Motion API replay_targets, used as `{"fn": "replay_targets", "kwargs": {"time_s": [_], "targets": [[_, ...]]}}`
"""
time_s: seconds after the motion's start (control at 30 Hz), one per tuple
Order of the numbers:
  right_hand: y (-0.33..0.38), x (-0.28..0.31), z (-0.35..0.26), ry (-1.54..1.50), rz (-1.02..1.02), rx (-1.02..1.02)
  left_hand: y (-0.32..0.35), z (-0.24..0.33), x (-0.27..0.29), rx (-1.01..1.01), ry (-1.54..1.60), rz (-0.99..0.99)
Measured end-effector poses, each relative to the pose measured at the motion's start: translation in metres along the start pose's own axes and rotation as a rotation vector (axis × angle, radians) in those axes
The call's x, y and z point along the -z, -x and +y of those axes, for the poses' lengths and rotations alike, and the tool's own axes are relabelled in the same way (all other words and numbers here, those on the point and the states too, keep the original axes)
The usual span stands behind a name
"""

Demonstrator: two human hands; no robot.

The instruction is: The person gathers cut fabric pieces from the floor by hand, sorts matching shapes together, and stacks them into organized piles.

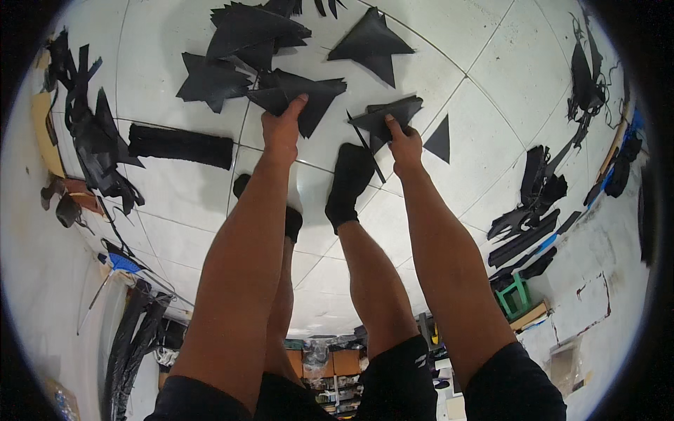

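My left hand grips the near edge of a stack of black triangular sheets, thumb on top and fingers underneath. To its right, my right hand pinches a smaller stack of black triangular pieces, the thumb pressed on the upper face. A thin black strip slants down from beside that stack, near my sock. One loose black triangle lies on the tiles just right of my right hand. The fingers under both stacks are mostly hidden.
Beyond my hands lie piles of black pieces and another stack. A black rectangular strip rests at left. Black scraps line the left wall, and more the right, near a green stool. My socked feet stand between my arms.
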State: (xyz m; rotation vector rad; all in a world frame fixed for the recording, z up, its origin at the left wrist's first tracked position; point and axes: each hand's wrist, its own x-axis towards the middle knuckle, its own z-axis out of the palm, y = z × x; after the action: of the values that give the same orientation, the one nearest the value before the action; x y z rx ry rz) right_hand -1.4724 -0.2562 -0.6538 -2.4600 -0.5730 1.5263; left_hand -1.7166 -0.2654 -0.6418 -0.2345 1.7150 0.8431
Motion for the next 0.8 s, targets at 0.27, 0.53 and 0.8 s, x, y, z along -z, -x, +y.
{"fn": "replay_targets", "kwargs": {"time_s": [0.27,0.53,0.8], "targets": [[0.000,-0.016,0.004,-0.237,-0.017,-0.067,-0.007,-0.002,-0.008,-0.018,0.215,0.057],[-0.003,-0.010,-0.006,-0.422,-0.051,-0.082,-0.014,-0.003,-0.016,-0.023,0.341,-0.012],[0.049,0.052,-0.095,-0.059,-0.360,0.261,-0.002,0.009,-0.018,0.021,0.231,0.049]]}}
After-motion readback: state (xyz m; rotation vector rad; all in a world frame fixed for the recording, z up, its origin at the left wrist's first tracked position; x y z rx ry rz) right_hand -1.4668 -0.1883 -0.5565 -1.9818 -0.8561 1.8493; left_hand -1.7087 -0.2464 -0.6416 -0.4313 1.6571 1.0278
